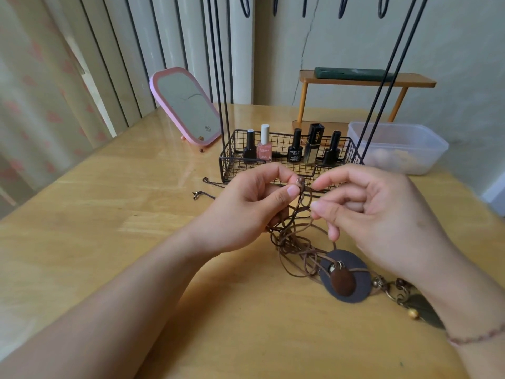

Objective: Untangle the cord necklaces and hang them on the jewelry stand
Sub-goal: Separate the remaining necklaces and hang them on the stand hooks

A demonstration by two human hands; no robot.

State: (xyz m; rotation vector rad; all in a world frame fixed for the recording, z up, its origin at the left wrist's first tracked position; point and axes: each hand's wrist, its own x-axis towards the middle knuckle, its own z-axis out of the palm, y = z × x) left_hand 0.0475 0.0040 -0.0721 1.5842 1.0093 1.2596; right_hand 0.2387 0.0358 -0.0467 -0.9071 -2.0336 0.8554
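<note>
I see my left hand (254,203) raised above the pale wooden desk (109,228), its thumb and forefinger pinching a small bead end of the tangled brown cord necklaces (295,239). My right hand (382,212) is just beside it, fingers (323,209) curled, the tips pinching a strand of the same cords. The tangle hangs from both hands down to the desk, where a dark round leather pendant with a brown oval stone (345,277) lies by a bronze leaf charm (420,307). Just behind the hands stands the black wire jewelry stand (289,160), its basket base holding nail-polish bottles (264,146). A pink-framed mirror (187,105) stands to its left.
</note>
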